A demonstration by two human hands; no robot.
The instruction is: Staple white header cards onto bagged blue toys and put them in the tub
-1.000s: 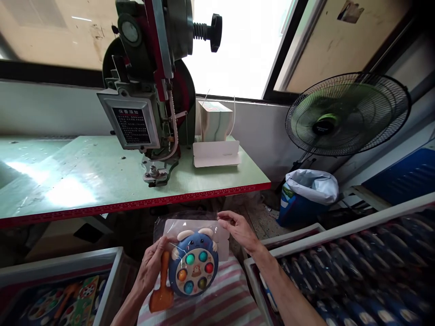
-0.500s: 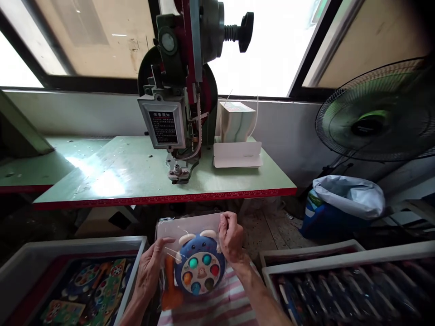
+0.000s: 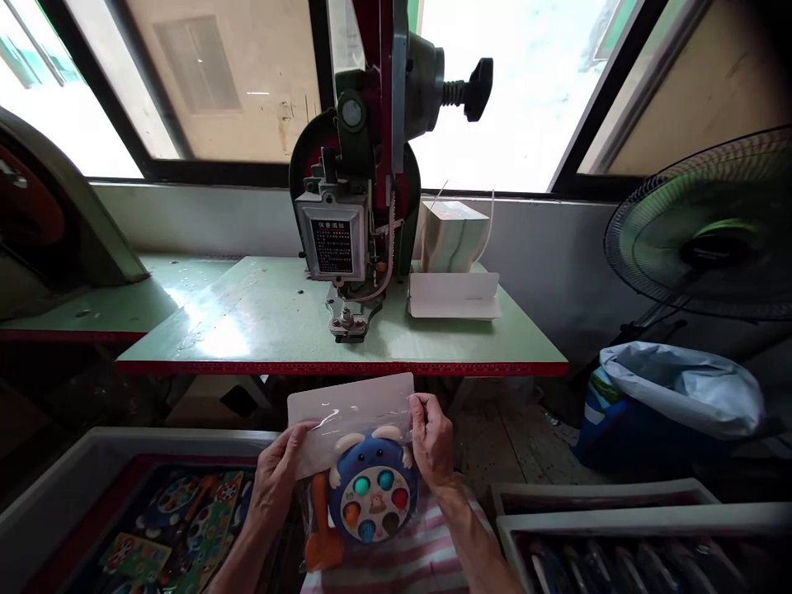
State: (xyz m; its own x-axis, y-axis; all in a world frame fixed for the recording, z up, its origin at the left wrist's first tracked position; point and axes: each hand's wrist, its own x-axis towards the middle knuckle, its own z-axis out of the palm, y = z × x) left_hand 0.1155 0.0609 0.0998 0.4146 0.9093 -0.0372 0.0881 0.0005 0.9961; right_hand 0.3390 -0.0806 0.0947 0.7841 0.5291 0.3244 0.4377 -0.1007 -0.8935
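A clear plastic bag (image 3: 302, 521) hangs over a striped cloth in the lower middle. Inside it are a round blue animal-faced toy (image 3: 371, 454) with several coloured domes and an orange toy mallet (image 3: 325, 548). Behind the film at the top is a blank white card (image 3: 346, 403). My left hand (image 3: 278, 466) is closed on the left edge of the bag and card, its thumb and finger on either side. My right hand (image 3: 434, 437) pinches the upper right edge beside the toy's ear. Some fingertips are hidden behind the card.
Beyond my hands, a green table (image 3: 272, 322) with a red edge carries a machine (image 3: 346, 239) and a folded white card stack (image 3: 454, 295). A bin of toys (image 3: 179, 516) stands left; a bin of bagged packs (image 3: 624, 569), a blue sack (image 3: 649, 421) and a fan (image 3: 711, 239) are right.
The white card stands higher, with more of it showing above the toy and its right side tilted up. Both hands stay on the bag's edges. The camera view has shifted left and up.
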